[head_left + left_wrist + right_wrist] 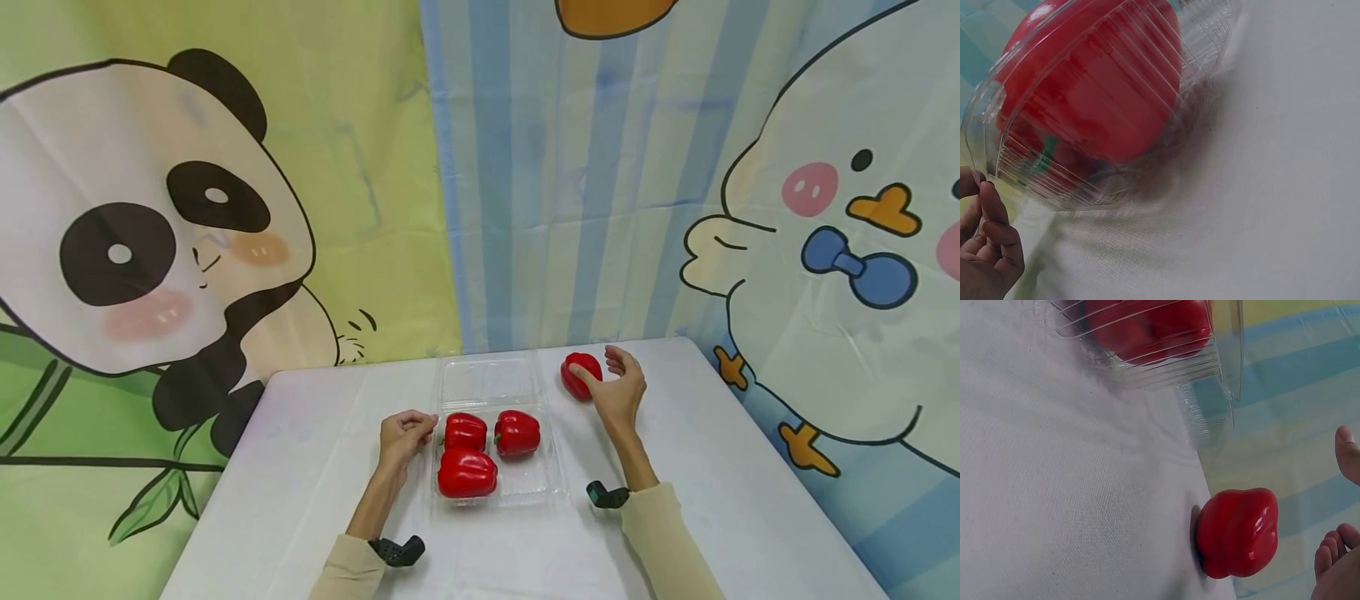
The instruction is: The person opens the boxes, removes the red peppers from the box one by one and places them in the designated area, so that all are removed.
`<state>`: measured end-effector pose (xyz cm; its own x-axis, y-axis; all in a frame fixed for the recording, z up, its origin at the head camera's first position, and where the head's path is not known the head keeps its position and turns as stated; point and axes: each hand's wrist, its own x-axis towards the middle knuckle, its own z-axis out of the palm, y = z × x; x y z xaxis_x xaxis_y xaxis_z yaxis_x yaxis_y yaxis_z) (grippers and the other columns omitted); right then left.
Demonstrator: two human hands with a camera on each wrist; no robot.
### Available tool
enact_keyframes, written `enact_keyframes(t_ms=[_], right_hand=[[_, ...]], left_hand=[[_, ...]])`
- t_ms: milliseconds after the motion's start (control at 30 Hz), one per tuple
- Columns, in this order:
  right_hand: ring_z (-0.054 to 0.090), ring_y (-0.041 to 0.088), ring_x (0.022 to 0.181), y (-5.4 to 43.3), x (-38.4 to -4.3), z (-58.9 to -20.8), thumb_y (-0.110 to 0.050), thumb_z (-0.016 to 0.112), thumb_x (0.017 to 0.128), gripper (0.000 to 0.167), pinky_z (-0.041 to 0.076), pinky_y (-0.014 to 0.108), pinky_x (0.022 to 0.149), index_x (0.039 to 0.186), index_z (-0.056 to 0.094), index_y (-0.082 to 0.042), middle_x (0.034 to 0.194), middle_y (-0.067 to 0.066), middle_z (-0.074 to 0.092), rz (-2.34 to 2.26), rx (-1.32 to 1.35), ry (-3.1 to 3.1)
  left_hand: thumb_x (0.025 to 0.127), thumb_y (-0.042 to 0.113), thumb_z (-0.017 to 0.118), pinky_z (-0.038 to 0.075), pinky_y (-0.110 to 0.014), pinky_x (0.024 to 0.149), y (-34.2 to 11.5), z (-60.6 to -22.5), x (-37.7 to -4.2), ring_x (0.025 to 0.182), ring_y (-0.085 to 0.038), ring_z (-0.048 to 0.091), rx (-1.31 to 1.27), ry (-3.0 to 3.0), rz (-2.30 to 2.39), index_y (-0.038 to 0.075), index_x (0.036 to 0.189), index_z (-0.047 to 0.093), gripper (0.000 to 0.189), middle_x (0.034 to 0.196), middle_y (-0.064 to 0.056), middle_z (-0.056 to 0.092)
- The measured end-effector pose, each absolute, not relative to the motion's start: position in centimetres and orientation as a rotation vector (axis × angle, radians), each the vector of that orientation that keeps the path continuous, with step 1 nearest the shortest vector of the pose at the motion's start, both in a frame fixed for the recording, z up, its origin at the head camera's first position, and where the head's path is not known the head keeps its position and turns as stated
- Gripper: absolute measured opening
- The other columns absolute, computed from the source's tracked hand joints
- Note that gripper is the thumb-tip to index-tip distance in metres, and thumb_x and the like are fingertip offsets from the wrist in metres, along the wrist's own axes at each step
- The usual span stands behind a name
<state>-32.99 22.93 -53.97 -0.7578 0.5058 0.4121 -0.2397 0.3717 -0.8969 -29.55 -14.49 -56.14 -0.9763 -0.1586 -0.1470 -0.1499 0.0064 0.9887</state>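
A clear plastic clamshell box (531, 482) lies open on the table, its lid (491, 382) folded back toward the wall. Three red bell peppers sit in its base: one at the back left (465, 432), one at the back right (517, 433) and one at the front left (467, 473). My left hand (405, 437) pinches the box's left rim between thumb and finger. A fourth red bell pepper (1238, 532) rests on the table right of the lid. Beside it my right hand (618, 400) is spread, thumb and fingers apart, with a gap to the pepper in the right wrist view.
A white cloth covers the table (300, 467). Behind it hangs a curtain (525, 208) printed with a panda and a chick. Dark wrist cameras sit on the left wrist (399, 551) and the right wrist (606, 495).
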Motion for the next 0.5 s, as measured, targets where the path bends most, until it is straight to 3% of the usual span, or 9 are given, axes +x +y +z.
enact_keyframes(t_ms=[367,500], right_hand=[[0.066,0.041,0.119,23.26,-32.11,-53.51,-0.019,0.097,0.083,0.067,0.054,0.051,0.109,0.141,0.069,-0.004,0.138,0.019,0.071,1.482,-0.024,-2.082],[0.068,0.039,0.118,23.1,-31.96,-53.67,-0.019,0.097,0.083,0.066,0.055,0.06,0.109,0.141,0.069,-0.005,0.138,0.018,0.072,1.481,0.08,-2.125]], left_hand=[[0.097,0.014,0.084,0.053,-0.021,0.063,-14.27,-55.92,-29.47,0.065,-0.01,0.062,0.345,-2.245,-2.169,-0.006,0.096,0.077,0.021,0.071,0.0,0.071],[0.097,0.014,0.084,0.053,-0.021,0.063,-14.39,-55.98,-29.44,0.064,-0.011,0.062,0.351,-2.248,-2.165,-0.006,0.097,0.077,0.021,0.071,0.0,0.071]])
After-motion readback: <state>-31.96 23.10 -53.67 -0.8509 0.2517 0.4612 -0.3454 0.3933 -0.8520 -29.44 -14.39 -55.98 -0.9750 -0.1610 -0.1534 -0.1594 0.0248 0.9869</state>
